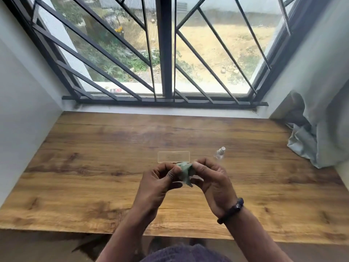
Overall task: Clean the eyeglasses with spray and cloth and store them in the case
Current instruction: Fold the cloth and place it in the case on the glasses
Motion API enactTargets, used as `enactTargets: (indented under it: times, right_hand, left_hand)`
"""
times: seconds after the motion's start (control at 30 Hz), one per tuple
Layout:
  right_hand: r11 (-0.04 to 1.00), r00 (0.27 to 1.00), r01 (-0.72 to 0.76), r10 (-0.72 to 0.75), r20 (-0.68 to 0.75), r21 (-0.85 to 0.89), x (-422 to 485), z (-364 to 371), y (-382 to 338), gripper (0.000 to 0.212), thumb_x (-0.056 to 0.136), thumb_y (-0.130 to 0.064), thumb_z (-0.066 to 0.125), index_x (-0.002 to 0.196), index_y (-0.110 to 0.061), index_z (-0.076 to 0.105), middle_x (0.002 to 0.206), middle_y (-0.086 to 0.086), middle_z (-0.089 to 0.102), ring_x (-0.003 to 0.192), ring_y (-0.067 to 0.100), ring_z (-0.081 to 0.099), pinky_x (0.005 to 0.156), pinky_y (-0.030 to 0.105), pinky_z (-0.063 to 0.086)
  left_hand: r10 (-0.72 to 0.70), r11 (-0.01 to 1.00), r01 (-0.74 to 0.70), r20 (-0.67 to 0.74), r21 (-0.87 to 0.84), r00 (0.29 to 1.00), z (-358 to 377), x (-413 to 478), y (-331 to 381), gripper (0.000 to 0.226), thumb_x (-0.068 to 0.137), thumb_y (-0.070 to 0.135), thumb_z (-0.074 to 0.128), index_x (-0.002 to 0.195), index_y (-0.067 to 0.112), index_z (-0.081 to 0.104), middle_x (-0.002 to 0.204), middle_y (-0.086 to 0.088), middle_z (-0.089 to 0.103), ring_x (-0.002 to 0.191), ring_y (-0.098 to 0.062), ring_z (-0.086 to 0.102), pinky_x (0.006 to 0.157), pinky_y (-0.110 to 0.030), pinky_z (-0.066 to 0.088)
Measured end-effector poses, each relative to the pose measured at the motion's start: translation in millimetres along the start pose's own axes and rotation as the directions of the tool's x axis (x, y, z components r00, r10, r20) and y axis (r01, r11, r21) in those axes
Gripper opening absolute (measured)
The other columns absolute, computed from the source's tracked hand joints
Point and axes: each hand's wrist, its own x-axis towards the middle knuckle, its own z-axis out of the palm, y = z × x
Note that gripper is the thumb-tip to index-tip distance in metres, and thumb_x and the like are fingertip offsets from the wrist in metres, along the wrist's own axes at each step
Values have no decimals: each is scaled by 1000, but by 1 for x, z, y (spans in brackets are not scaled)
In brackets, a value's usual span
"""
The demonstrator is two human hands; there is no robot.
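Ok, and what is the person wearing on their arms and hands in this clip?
Both forearms are bare, with no sleeves and no gloves. The right wrist carries a dark band with a small round piece on it, like a bracelet or watch. The left hand and right hand show no rings that I can make out.

No lettering can be read anywhere; the small red and black packet (115,90) on the outer window ledge is too blurred.

pale green cloth (186,172), wood-grain brown table (94,167)
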Motion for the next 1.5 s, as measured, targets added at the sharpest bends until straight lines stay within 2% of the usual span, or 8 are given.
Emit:
enactTargets:
  times: [0.4,0.5,0.67,0.8,1.0,1.2,1.33,1.5]
  right_hand:
    - [997,999,-46,45,17,68,-5,2,-1,11,80,-19,64,70,-13,63,74,7,64,76,24,61,74,41,49]
    - [998,999,-8,11,40,-55,-4,-1,1,9,81,-21,66,76,-13,65,80,10,62,78,24,58,74,39,49]
    - [936,994,77,-43,104,-343,-4,-8,1,23,81,-20,66,97,-5,74,100,13,75,86,18,66,76,30,53]
    - [914,990,84,-32,135,-397,-3,-7,1,22,79,-20,69,91,-1,73,90,6,73,83,12,65,74,26,51]
    - [837,968,220,-127,214,-501,-4,-2,-5,10,83,-19,68,84,-10,71,77,-2,70,72,12,66,71,29,53]
    - [809,956,254,-127,264,-529,-5,0,-10,12,79,-20,66,84,-10,67,75,-5,68,71,17,64,68,38,55]
    - [805,959,243,-116,259,-541,-3,1,-6,7,77,-12,61,80,-16,66,72,-12,66,69,8,63,67,27,50]
    - [883,955,217,-105,276,-416,-4,2,-7,14,80,-9,64,88,2,67,81,3,68,76,14,65,72,27,53]
  left_hand:
    - [-12,1000,13,34,-7,999,-3,-4,1,18,84,37,75,78,20,73,88,-11,76,71,-15,69,61,-26,53]
    - [88,985,-80,-45,154,995,-4,-4,0,13,80,37,72,75,25,72,80,0,76,70,-8,69,61,-26,52]
    - [417,778,-341,-27,528,909,-12,-4,3,4,89,27,74,85,28,73,84,12,73,81,-4,71,67,-15,51]
    - [552,628,-446,39,638,833,-13,-5,12,4,89,19,76,89,23,75,96,15,69,93,-7,68,72,-18,52]
    - [562,659,-450,3,603,827,-7,-11,21,7,92,35,68,91,28,71,90,17,74,86,-7,71,70,-38,56]
    - [627,646,-498,-32,578,778,-4,-14,29,5,93,27,67,90,23,68,80,13,71,78,-5,71,65,-33,57]
    - [691,596,-560,-13,576,723,-3,-16,36,5,93,22,68,91,17,69,79,12,70,74,-6,71,64,-30,57]
    - [715,593,-586,-25,552,699,-5,-18,45,5,95,25,67,93,21,68,82,11,70,76,-8,71,65,-32,58]
